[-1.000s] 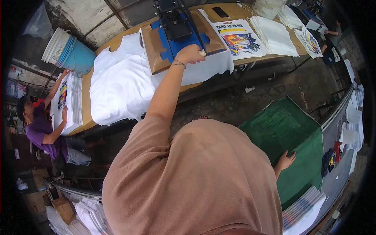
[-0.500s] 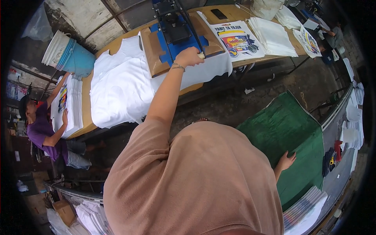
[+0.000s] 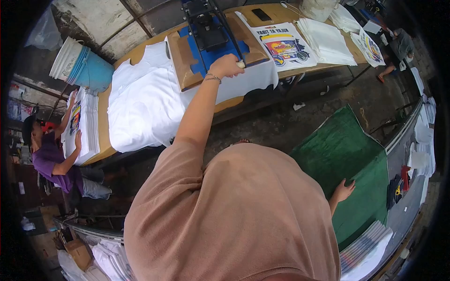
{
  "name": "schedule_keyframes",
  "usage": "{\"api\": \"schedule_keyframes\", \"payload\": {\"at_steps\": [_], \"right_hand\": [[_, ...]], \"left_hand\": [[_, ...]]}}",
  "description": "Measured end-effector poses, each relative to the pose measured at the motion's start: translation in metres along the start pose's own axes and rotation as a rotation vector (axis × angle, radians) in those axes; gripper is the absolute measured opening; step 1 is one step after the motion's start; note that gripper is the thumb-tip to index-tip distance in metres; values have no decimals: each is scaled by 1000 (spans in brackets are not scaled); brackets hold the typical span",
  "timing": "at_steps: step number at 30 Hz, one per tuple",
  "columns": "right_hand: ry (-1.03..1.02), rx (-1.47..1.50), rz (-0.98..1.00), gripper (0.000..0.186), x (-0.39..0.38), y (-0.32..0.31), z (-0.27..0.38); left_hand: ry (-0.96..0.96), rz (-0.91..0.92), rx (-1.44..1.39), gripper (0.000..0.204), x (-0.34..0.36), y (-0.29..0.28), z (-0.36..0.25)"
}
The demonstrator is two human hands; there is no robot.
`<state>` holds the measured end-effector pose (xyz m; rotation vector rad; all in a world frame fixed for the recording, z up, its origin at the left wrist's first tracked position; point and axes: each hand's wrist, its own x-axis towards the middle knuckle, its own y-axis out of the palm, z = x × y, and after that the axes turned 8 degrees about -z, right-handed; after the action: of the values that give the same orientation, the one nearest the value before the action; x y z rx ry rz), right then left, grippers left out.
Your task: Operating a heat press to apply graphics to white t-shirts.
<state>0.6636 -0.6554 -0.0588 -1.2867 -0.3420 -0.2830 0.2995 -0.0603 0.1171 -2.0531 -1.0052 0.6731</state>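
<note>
With its fingers closed, my left hand (image 3: pixel 226 65) grips the pale knob (image 3: pixel 240 64) on the lever of a black heat press (image 3: pixel 206 30). The press has a blue and brown cardboard-covered top (image 3: pixel 255 49), with white fabric (image 3: pixel 253 79) draped from its front. A white shirt (image 3: pixel 143 105) lies flat to the left of it, and a printed sheet (image 3: pixel 286 47) to the right. My right hand (image 3: pixel 344 191), fingers loosely apart, rests on a green sheet (image 3: pixel 337 150) at lower right.
A person in purple (image 3: pixel 49 159) handles stacked printed sheets (image 3: pixel 89 126) at left, beside buckets (image 3: pixel 89 68). Another person (image 3: pixel 401 44) is at far right. White stacks (image 3: pixel 326 44), a phone (image 3: pixel 260 16) and a bucket (image 3: pixel 316 7) share the table (image 3: pixel 105 145). Printed stacks (image 3: pixel 363 248) lie lower right.
My hands stay in almost the same places. The co-worker's upper hand at left has moved slightly down the stack. The far-right person has shifted, and a lower leg now shows.
</note>
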Motion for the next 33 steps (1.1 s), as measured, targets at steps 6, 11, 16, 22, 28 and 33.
{"api": "schedule_keyframes", "payload": {"at_steps": [6, 11, 16, 22, 28, 33], "right_hand": [[12, -3, 10, 61, 0, -1, 1], [17, 3, 10, 61, 0, -2, 3], [19, 0, 5, 61, -2, -3, 4], [36, 18, 14, 60, -1, -4, 5], [25, 16, 4, 60, 0, -1, 3], [33, 19, 8, 60, 0, -1, 3]], "left_hand": [[-15, -1, 3, 31, -2, -1, -2], [-6, 9, -36, 35, -3, -2, -3], [4, 49, -87, 45, 1, -1, 1], [2, 112, -102, 53, 3, -3, 2], [3, 142, -138, 55, 2, -4, 1], [21, 152, -146, 56, 4, -4, 3]]}}
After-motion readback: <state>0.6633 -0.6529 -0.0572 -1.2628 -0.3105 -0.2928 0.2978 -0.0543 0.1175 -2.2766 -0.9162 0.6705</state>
